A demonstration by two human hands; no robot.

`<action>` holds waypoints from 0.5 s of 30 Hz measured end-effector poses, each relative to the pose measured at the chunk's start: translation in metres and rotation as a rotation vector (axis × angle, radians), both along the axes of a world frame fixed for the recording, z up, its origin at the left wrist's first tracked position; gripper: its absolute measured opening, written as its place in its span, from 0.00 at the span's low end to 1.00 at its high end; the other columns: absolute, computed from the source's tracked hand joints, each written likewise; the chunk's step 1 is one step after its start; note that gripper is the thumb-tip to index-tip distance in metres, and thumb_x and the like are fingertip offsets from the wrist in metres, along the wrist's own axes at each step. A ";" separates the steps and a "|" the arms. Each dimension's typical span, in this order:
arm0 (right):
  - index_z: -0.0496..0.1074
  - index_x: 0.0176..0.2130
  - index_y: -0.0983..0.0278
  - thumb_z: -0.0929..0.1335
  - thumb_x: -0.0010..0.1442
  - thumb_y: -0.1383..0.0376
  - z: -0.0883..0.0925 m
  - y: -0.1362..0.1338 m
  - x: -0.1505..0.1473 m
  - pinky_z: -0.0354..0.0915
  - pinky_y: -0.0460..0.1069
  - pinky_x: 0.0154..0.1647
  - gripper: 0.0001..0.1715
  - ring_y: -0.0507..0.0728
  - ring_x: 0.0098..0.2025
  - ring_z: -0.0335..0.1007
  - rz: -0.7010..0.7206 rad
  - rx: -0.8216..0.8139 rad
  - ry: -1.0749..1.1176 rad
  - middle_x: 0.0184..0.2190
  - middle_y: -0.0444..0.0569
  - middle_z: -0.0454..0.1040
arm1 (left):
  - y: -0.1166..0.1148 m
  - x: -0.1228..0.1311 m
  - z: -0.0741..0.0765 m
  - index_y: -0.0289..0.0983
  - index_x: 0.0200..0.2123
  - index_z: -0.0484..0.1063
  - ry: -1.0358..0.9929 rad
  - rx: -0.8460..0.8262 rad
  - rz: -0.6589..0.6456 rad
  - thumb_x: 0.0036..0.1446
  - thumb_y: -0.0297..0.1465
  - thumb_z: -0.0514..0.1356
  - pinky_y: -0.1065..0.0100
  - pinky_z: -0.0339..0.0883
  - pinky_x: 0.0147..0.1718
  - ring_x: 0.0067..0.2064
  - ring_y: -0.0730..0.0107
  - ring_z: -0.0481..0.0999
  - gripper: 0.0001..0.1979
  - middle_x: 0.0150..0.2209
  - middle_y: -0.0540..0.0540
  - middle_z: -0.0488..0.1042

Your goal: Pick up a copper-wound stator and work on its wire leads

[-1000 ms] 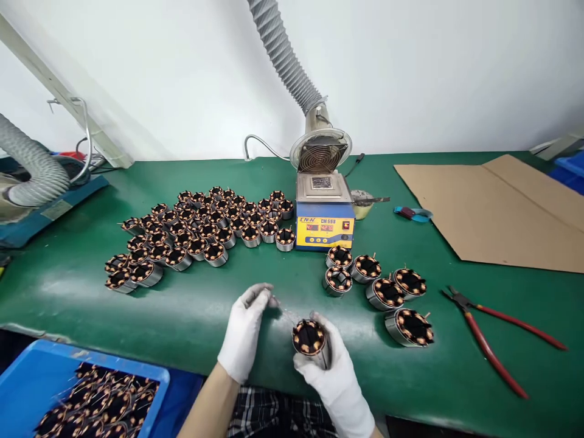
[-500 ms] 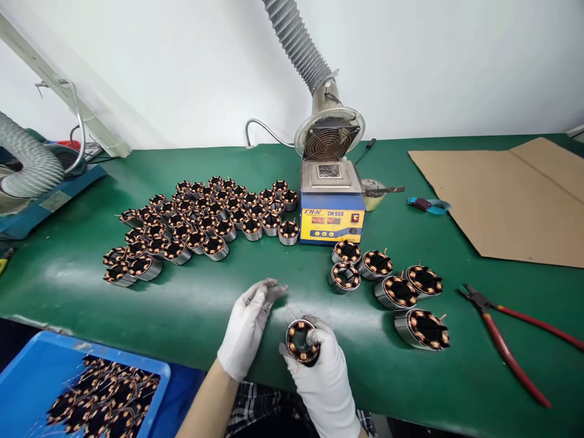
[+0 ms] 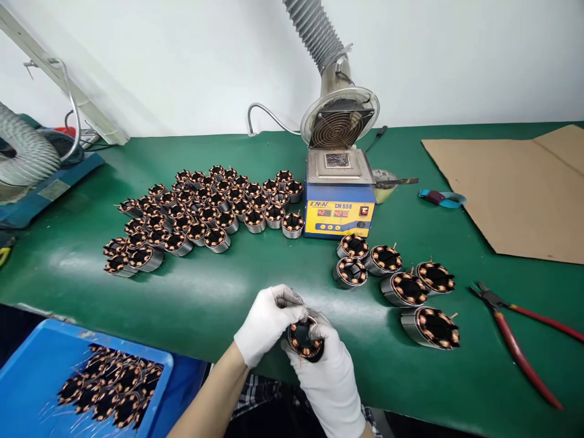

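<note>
Stator (image 3: 305,340) sat at the near edge of the green worktop (image 3: 219,292), gripped by the gloved right hand (image 3: 329,378), whose fingers hid its lower half. Left hand (image 3: 267,322) pinched closed at its top rim; the thing pinched was too small to make out. Blue bin (image 3: 41,365) of stators was cut off at the near left corner. Red pliers (image 3: 520,347) lay near the right edge.

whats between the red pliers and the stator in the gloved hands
In the head view, one loose stator lies on the green mat between the red pliers and the held stator; otherwise bare mat.
</note>
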State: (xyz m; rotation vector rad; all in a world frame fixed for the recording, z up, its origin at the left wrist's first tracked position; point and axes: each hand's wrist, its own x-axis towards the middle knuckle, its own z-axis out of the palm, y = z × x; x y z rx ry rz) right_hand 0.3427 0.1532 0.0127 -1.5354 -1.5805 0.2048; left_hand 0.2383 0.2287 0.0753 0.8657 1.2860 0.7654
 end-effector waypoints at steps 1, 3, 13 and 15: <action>0.63 0.39 0.61 0.67 0.55 0.59 0.001 0.001 -0.001 0.74 0.54 0.32 0.13 0.61 0.35 0.76 -0.008 0.005 0.001 0.34 0.55 0.77 | 0.001 0.000 -0.001 0.36 0.17 0.69 0.015 0.023 0.056 0.31 0.28 0.64 0.72 0.63 0.26 0.23 0.76 0.68 0.06 0.18 0.53 0.71; 0.63 0.38 0.61 0.67 0.56 0.58 0.003 0.002 -0.002 0.74 0.54 0.31 0.12 0.61 0.35 0.76 -0.020 0.027 -0.001 0.34 0.55 0.77 | 0.003 0.000 -0.002 0.37 0.18 0.69 0.012 0.080 0.212 0.33 0.31 0.65 0.71 0.65 0.28 0.25 0.74 0.70 0.07 0.20 0.52 0.73; 0.63 0.37 0.60 0.67 0.56 0.60 0.009 0.004 -0.001 0.73 0.54 0.33 0.10 0.61 0.38 0.75 0.020 0.035 0.010 0.37 0.54 0.76 | -0.005 0.004 0.000 0.35 0.26 0.75 0.024 0.034 0.046 0.39 0.34 0.64 0.68 0.68 0.34 0.31 0.68 0.74 0.09 0.27 0.47 0.78; 0.63 0.38 0.60 0.68 0.55 0.61 0.008 0.004 -0.001 0.73 0.54 0.34 0.11 0.61 0.38 0.75 0.038 0.022 0.024 0.38 0.54 0.76 | -0.008 0.001 -0.003 0.35 0.27 0.74 -0.002 0.054 0.113 0.40 0.37 0.64 0.68 0.67 0.35 0.32 0.68 0.74 0.11 0.28 0.47 0.78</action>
